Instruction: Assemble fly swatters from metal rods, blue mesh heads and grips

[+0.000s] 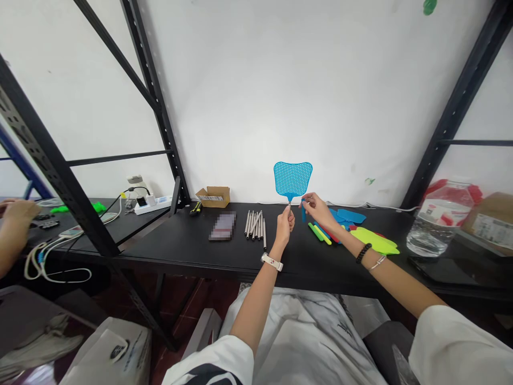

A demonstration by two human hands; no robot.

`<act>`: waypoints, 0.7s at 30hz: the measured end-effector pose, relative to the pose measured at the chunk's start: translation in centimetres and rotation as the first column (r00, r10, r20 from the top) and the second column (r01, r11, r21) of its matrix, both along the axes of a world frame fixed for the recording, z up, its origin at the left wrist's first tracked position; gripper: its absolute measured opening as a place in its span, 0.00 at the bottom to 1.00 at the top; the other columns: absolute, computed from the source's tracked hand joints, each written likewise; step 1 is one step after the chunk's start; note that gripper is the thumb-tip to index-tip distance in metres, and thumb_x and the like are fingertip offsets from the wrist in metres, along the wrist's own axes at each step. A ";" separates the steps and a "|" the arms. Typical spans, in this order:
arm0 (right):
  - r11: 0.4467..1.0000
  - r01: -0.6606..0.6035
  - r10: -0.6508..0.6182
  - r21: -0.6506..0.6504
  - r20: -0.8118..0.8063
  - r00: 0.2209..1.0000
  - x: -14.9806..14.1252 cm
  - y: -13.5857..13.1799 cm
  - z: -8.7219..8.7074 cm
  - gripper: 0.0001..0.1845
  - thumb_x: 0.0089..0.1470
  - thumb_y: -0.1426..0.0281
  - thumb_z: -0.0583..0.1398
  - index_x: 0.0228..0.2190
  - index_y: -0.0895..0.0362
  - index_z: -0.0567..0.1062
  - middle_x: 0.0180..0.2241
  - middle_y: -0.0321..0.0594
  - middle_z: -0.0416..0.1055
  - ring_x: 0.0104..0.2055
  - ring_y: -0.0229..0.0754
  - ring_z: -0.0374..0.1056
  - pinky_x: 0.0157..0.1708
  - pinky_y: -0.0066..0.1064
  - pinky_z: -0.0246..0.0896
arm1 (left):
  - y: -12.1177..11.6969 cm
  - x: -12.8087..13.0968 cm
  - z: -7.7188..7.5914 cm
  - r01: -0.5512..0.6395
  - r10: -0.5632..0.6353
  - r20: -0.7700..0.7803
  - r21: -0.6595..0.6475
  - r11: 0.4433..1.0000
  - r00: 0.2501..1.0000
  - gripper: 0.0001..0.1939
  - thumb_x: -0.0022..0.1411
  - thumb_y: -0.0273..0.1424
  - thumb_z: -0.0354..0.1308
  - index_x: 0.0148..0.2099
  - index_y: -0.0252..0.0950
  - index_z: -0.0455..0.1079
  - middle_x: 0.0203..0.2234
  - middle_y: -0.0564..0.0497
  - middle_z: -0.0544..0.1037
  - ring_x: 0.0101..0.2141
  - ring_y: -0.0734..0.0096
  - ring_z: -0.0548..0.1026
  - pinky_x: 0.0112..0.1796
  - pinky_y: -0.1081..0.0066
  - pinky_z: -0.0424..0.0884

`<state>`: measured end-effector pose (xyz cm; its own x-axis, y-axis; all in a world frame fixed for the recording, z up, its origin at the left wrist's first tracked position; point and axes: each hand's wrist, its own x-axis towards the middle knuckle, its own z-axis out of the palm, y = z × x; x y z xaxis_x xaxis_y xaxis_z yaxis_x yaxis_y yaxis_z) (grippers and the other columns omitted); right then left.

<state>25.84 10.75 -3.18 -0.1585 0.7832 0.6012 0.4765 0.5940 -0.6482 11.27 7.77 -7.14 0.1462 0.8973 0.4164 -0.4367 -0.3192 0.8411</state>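
White clothing up close! Left hand grips the blue swatter, right hand beside it pinching a blue tube. White wall past the black table's far edge.

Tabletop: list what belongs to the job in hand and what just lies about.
Likely the job's: blue swatter, blue tube in the right hand, thin rods, coloured tubes, flat coloured pieces.
Likely just lying about: small cardboard box, plastic bottle.

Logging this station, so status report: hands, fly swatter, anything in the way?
Left hand gripping blue fly swatter, mesh end up. Right hand pinching short blue tube beside it. Nothing visibly blocking between hands.
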 end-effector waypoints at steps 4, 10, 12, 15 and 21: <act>0.988 -0.154 0.149 -0.019 -0.166 0.975 -2.2 -0.9 -3.2 0.12 0.52 0.65 0.53 0.39 0.57 0.64 0.30 0.38 0.69 0.31 0.39 0.65 0.32 0.30 0.59 | 0.0 0.0 -0.1 -0.020 0.021 -0.007 0.003 1.000 1.000 0.23 0.58 0.47 0.45 0.20 0.36 0.47 0.12 0.61 0.45 0.12 0.85 0.43 0.15 0.78 0.38; 0.959 -0.277 0.258 -0.067 -0.209 0.943 -3.4 -1.0 -5.4 0.12 0.52 0.64 0.53 0.37 0.56 0.65 0.37 0.40 0.68 0.39 0.40 0.65 0.40 0.33 0.59 | 0.2 -0.1 -0.1 -0.017 0.016 0.016 0.004 1.000 1.000 0.24 0.57 0.48 0.45 0.20 0.36 0.47 0.12 0.61 0.46 0.12 0.85 0.43 0.14 0.79 0.38; 0.945 -0.317 0.291 -0.080 -0.231 0.928 -3.5 -1.1 -5.6 0.12 0.52 0.64 0.52 0.38 0.56 0.63 0.36 0.39 0.68 0.40 0.39 0.65 0.41 0.32 0.58 | 0.2 -0.2 -0.1 -0.009 0.010 0.038 -0.012 1.000 0.999 0.24 0.56 0.48 0.46 0.20 0.36 0.48 0.12 0.61 0.46 0.12 0.85 0.42 0.14 0.79 0.38; 0.914 -0.385 0.315 -0.130 -0.371 0.874 -3.9 -1.3 -5.9 0.12 0.49 0.66 0.54 0.38 0.54 0.62 0.33 0.35 0.65 0.37 0.37 0.63 0.40 0.30 0.57 | 0.3 -0.2 0.0 -0.005 0.007 0.065 -0.030 1.000 0.998 0.23 0.56 0.47 0.46 0.19 0.36 0.47 0.11 0.61 0.45 0.12 0.85 0.42 0.14 0.79 0.38; 0.886 -0.432 0.280 -0.166 -0.551 0.786 -5.3 -2.1 -6.3 0.09 0.45 0.70 0.52 0.33 0.53 0.59 0.25 0.30 0.57 0.24 0.33 0.55 0.27 0.26 0.54 | 0.3 -0.6 1.3 -0.008 0.012 0.105 -0.033 0.999 0.994 0.22 0.57 0.45 0.44 0.19 0.36 0.45 0.11 0.61 0.44 0.12 0.85 0.43 0.14 0.80 0.39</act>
<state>20.55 8.68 -9.50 -0.1970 0.8717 0.4486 -0.1685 0.4207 -0.8914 10.70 8.05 -5.87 0.0939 0.9119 0.3995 -0.5202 -0.2972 0.8007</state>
